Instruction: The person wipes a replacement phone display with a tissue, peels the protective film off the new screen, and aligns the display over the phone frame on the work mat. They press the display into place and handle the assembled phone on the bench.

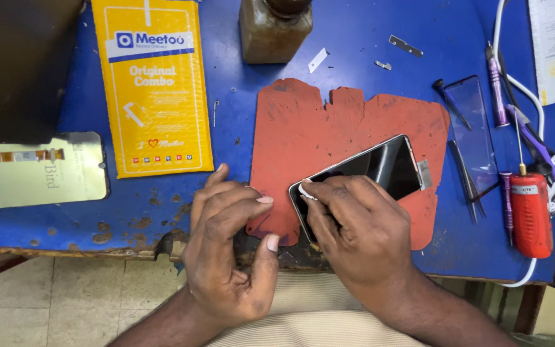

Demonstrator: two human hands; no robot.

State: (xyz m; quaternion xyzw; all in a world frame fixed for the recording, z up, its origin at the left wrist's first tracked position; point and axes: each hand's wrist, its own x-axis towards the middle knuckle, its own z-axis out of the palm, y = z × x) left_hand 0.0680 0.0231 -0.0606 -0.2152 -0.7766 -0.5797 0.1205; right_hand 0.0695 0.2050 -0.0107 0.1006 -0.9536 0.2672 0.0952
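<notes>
A black smartphone (383, 166) lies screen up and slanted on a worn red mat (329, 128) on the blue table. My right hand (354, 228) covers the phone's near left end and pinches a small white piece (306, 191) against its corner. My left hand (226, 247) rests beside it at the mat's left edge, fingers curled with the fingertips on the mat, holding nothing that I can see.
A yellow padded envelope (152, 87) and a pale screen panel (33, 170) lie at the left. A brown bottle (274, 29) stands at the back. At the right are a glass protector (473, 132), tweezers (470, 186), a red tool (531, 212), screwdrivers and white cables.
</notes>
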